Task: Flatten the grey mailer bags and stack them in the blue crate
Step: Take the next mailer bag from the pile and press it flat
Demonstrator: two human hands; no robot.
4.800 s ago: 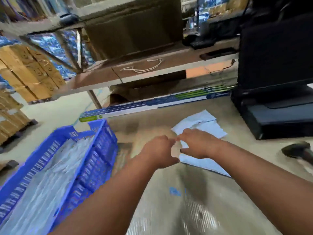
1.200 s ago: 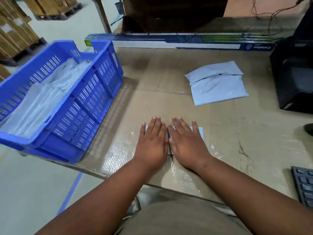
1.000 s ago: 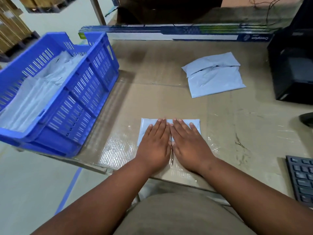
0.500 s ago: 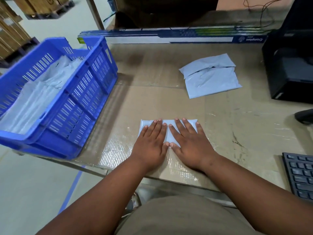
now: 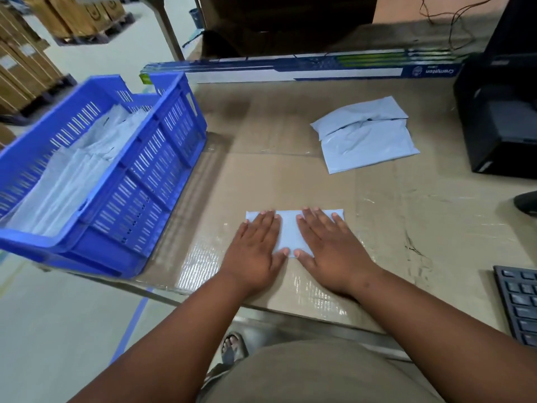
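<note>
A small grey mailer bag (image 5: pixel 289 232) lies flat near the table's front edge. My left hand (image 5: pixel 255 248) presses its left half with straight fingers, and my right hand (image 5: pixel 328 251) presses its right half the same way. A strip of the bag shows between the hands. A pile of crumpled grey mailer bags (image 5: pixel 366 135) lies farther back to the right. The blue crate (image 5: pixel 157 181) stands at the table's left end, overhanging the edge, with flattened grey bags (image 5: pixel 72 175) stacked inside.
The cardboard-covered table (image 5: pixel 290 175) carries a long blue and white box (image 5: pixel 305 69) along its back edge. A black machine (image 5: pixel 499 117) stands at the right, a black keyboard (image 5: pixel 520 303) at the front right. Stacked cartons (image 5: pixel 26 68) sit on the floor at left.
My hands pulled one bag from the pile to the front edge and laid flat on it. Over the last second they have slid apart, exposing the bag's middle.
</note>
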